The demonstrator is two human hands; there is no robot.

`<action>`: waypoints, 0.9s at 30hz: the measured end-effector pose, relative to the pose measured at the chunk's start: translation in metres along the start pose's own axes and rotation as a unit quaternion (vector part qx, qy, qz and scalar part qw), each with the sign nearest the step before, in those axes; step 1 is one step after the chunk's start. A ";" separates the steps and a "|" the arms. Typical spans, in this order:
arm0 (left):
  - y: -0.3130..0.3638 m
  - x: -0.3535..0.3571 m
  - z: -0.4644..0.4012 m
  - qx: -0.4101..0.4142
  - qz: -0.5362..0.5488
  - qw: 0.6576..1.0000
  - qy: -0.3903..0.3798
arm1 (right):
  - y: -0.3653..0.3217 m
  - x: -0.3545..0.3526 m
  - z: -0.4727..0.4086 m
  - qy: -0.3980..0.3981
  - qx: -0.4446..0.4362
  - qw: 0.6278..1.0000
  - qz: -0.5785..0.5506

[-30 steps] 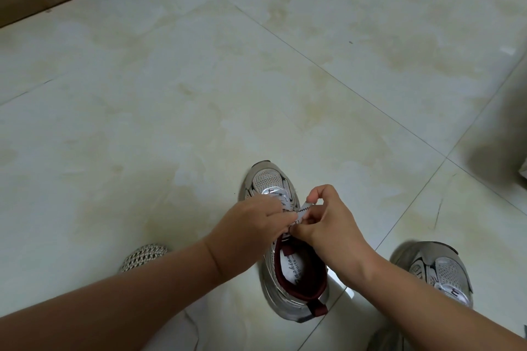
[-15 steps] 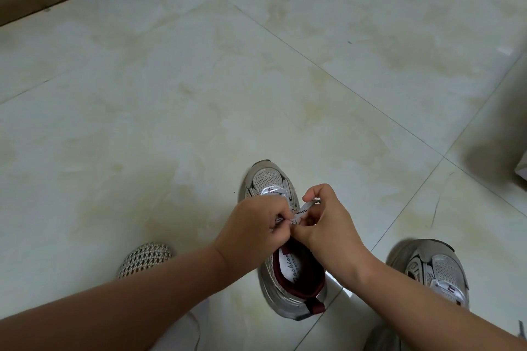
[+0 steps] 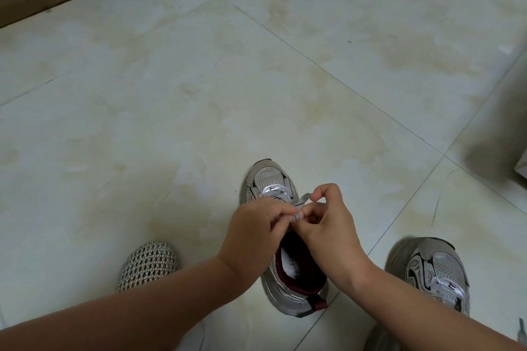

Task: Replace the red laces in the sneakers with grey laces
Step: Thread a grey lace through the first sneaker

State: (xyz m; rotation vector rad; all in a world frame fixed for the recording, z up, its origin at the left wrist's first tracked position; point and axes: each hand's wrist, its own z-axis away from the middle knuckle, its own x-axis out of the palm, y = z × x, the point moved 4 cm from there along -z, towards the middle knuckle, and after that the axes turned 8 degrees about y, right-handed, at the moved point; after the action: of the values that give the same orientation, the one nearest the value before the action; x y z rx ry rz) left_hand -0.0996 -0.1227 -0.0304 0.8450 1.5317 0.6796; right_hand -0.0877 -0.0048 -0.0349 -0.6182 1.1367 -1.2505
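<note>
Pale floor tiles (image 3: 171, 122) are carrying the grey sneaker (image 3: 271, 179) at centre. Compared with a moment ago, both hands are sitting slightly higher. The left hand (image 3: 251, 231) and right hand (image 3: 328, 225) are pinching the grey lace (image 3: 302, 202) over its eyelets, so lacing is progressing. The second sneaker (image 3: 436, 273) is waiting at the right. No writing is readable.

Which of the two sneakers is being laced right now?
The middle sneaker: both hands pinch a grey lace over it. The right sneaker lies untouched.

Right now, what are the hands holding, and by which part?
Both the left hand and right hand pinch the grey lace over the middle sneaker; which part of the lace cannot be told.
</note>
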 end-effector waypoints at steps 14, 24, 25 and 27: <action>-0.005 0.001 -0.003 0.195 -0.134 0.971 -0.041 | -0.010 -0.001 0.008 -0.008 -0.103 0.986 0.133; -0.017 0.005 -0.011 -0.089 0.086 0.965 -0.233 | -0.005 -0.003 0.010 -0.015 -0.195 0.963 0.185; -0.019 0.006 -0.013 -0.110 0.093 0.953 -0.266 | -0.004 -0.003 0.009 -0.018 -0.201 0.962 0.185; -0.023 0.008 -0.018 -0.141 0.095 0.934 -0.315 | 0.000 -0.003 0.008 -0.025 -0.218 0.958 0.185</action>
State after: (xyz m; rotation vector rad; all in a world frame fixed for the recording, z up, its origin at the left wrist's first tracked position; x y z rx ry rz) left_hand -0.1203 -0.1282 -0.0509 0.8860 0.7616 0.6633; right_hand -0.0807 -0.0033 -0.0309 -0.7168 1.4240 -0.6635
